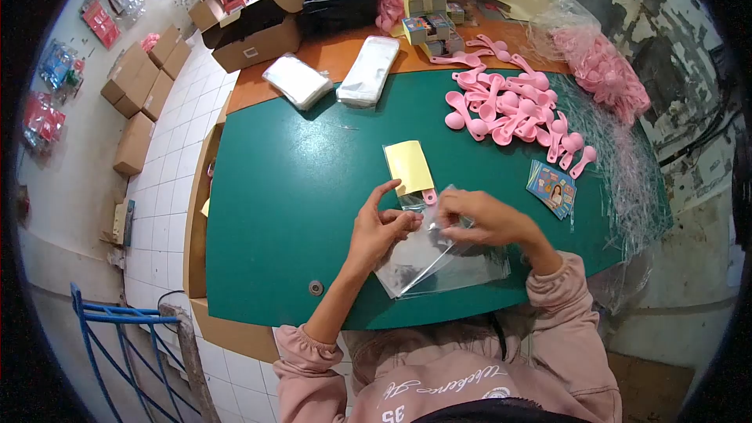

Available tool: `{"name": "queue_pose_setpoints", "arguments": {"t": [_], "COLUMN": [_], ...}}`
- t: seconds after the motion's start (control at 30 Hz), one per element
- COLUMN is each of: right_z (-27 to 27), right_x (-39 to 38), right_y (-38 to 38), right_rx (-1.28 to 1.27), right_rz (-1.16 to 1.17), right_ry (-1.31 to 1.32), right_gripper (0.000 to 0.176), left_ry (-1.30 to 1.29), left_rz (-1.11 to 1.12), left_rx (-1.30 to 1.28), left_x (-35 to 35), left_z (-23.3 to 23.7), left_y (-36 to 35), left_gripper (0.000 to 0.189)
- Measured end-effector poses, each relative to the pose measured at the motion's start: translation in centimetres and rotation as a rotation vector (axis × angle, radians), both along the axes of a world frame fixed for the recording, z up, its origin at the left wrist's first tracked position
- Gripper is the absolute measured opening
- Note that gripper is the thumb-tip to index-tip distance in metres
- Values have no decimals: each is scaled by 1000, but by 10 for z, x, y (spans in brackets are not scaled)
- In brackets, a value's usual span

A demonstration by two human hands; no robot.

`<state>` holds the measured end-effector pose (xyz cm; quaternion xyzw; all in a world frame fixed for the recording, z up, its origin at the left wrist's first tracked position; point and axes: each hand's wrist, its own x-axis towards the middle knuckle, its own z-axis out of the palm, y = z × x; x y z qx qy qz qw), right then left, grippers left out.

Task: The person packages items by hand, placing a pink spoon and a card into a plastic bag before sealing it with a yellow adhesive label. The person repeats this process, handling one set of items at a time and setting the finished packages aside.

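Note:
A clear plastic bag holding a yellow card (409,168) and a pink measuring spoon (429,197) lies in front of me on the green table; only the spoon's handle end shows. My left hand (380,229) is closed at the bag's lower end, its thumb and fingertips pinching the plastic while one finger reaches up beside the card. Just to the right, my right hand (487,219) is closed with curled fingers on clear plastic by the bag's opening; its fingertips are partly blurred. Beneath both hands lies a stack of clear plastic bags (462,268).
A pile of pink spoons (509,106) lies at the back right, with printed cards (551,189) nearer me. Two packs of clear bags (368,70) (298,81) sit at the back. Loose plastic (619,188) covers the right edge. A metal ring (316,288) lies front left.

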<state>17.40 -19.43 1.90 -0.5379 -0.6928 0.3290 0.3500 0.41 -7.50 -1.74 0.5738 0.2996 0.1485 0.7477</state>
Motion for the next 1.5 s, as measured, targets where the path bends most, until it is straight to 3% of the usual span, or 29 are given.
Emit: {"name": "queue_pose_setpoints", "arguments": {"t": [0.13, 0.2, 0.23, 0.27, 0.3, 0.43, 0.47, 0.5, 0.53, 0.63, 0.73, 0.9, 1.0, 1.07, 1.1, 1.17, 1.3, 1.37, 1.43, 1.5], "right_z": [21, 27, 35, 30, 29, 26, 42, 37, 28, 8, -17, -27, -25, -24, -23, -20, -19, -23, -31, -39], "right_x": [70, 120, 153, 188, 196, 205, 158, 133, 93, 19, -3, -4, -2, -2, -2, 0, 0, -5, -11, -14], "right_y": [-34, -59, -70, -84, -93, -119, -92, -70, -46, -6, 17, 17, 14, 13, 12, 10, 8, 9, 11, 14], "right_rx": [-110, -226, -261, -325, -327, 21, 45, 248, 240, 28, 99, 225, 219, 192, 153, 114, 51, 56, -187, -180], "right_rz": [-98, -309, -410, -648, -650, -1061, -836, -566, -437, -250, -365, -351, -352, -359, -344, -327, -324, -356, -406, -444], "right_ry": [163, 331, 89, 142, 136, -1102, -913, -803, -504, -481, -444, -244, -116, -63, -29, 4, 18, 4, 463, 537], "right_gripper": [16, 16, 14, 13, 13, 39, 48, 51, 55, 55, 45, 27, 19, 17, 17, 16, 11, 10, 10, 11], "left_ry": [-22, -28, -11, 7, 2, -13, -8, -2, -25, -36, -61, -167, -151, 86, 90, 145, 113, 149, 186, 181], "left_rz": [-73, -112, -124, -138, -139, -118, -98, -111, -111, -101, -77, -134, -116, -80, -79, -142, -20, -16, -8, -2], "left_rx": [-20, -22, -24, -28, -31, -55, -74, -71, -83, -87, -156, -324, -229, 302, 301, 729, 542, 578, 613, 582], "left_x": [-4, -4, -5, -5, -5, -4, -4, -4, -4, -4, -10, -11, -11, -11, -10, -8, -5, -5, -4, -4], "left_z": [-4, -5, -3, -2, -3, -2, -2, -3, -6, 5, 10, 16, 21, 17, 14, 10, 7, 5, 5, 8], "left_y": [6, 8, 8, 7, 7, 6, 4, 3, 3, 4, 13, 18, 15, 14, 14, 14, 12, 11, 10, 9], "left_gripper": [36, 30, 26, 23, 23, 22, 21, 21, 21, 21, 21, 22, 20, 14, 14, 11, 12, 11, 10, 11]}}
